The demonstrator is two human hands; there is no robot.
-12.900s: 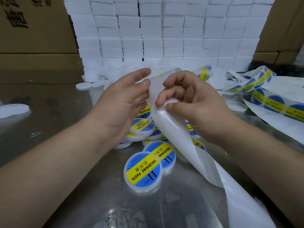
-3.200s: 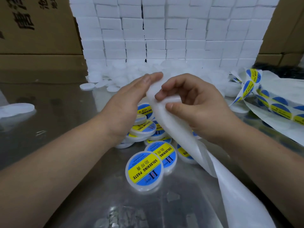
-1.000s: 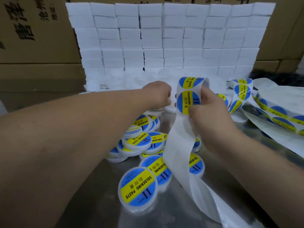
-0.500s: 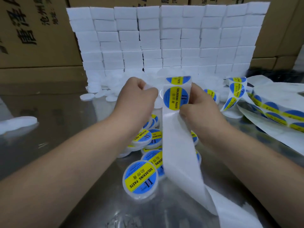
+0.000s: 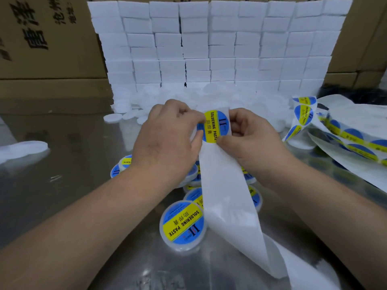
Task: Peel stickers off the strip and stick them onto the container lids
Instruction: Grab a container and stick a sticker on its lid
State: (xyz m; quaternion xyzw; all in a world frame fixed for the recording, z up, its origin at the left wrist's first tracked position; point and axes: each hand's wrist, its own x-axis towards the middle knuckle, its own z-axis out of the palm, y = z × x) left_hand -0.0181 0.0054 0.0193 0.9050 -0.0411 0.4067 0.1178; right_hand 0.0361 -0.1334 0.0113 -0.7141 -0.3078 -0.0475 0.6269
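Currently the sticker is sitting at the top bend of the strip, raised above the bench between both hands. The left hand is curling round what looks like a white lid, mostly hidden, and its thumb is meeting the sticker's left edge. The right hand is pinching the strip right beside the sticker's right and lower edge.

To do this step well, the right hand should probably be bending the backing sharply away so the sticker's rim lifts. The left should be bringing the lid squarely under it, centring before pressing so that no crease forms.

Against half a second ago, the hands are now closed together. The left one is covering part of the sticker, and the second sticker at the fold is no longer showing. Labelled lids are lying below on the bench.
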